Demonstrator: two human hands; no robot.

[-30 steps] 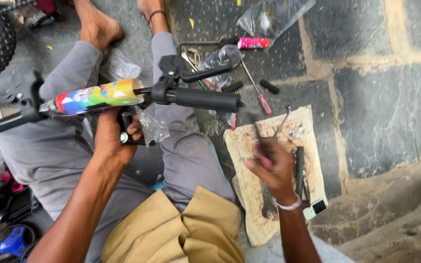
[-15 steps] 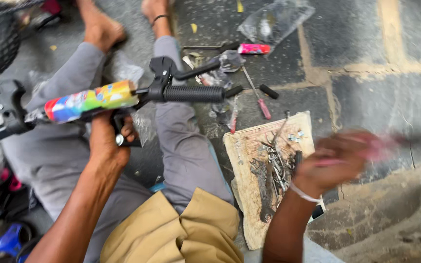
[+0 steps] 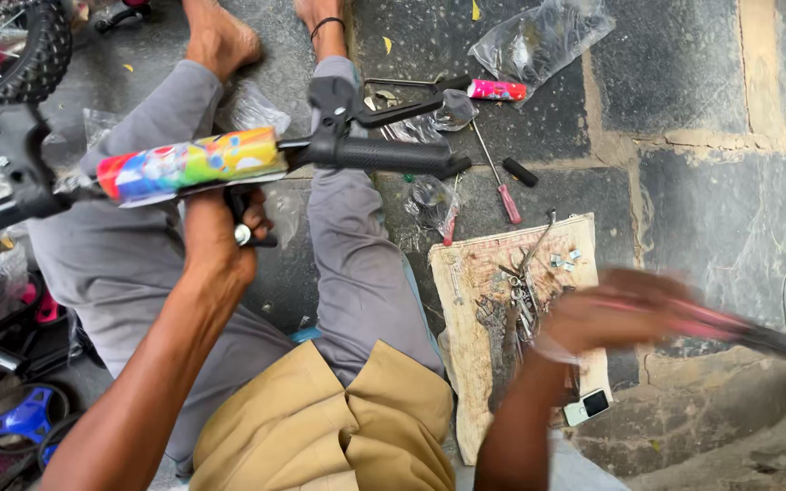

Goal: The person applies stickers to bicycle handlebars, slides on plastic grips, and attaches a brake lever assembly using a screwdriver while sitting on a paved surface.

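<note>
My left hand (image 3: 218,235) reaches up under a bicycle handlebar (image 3: 229,164), fingers closed around a small dark part below its multicoloured padded sleeve (image 3: 188,165). The black rubber grip (image 3: 393,155) and brake lever (image 3: 384,102) stick out to the right above my grey-trousered legs. My right hand (image 3: 607,314), blurred by motion, is closed on a long tool with a pink handle (image 3: 698,320) and a dark shaft pointing right. It hovers over the right edge of a worn cardboard sheet (image 3: 475,327) that carries several small metal tools (image 3: 520,291).
Two red-handled screwdrivers (image 3: 502,186) and a black bit lie on the stone floor beyond the cardboard, with clear plastic bags (image 3: 539,41) and a pink-handled tool (image 3: 498,89). A bicycle tyre (image 3: 20,55) is at top left. A small phone (image 3: 586,406) lies beside the cardboard.
My right hand left the tools on the cardboard and swung up and right, now gripping a pink-handled tool. The left hand stays under the handlebar.
</note>
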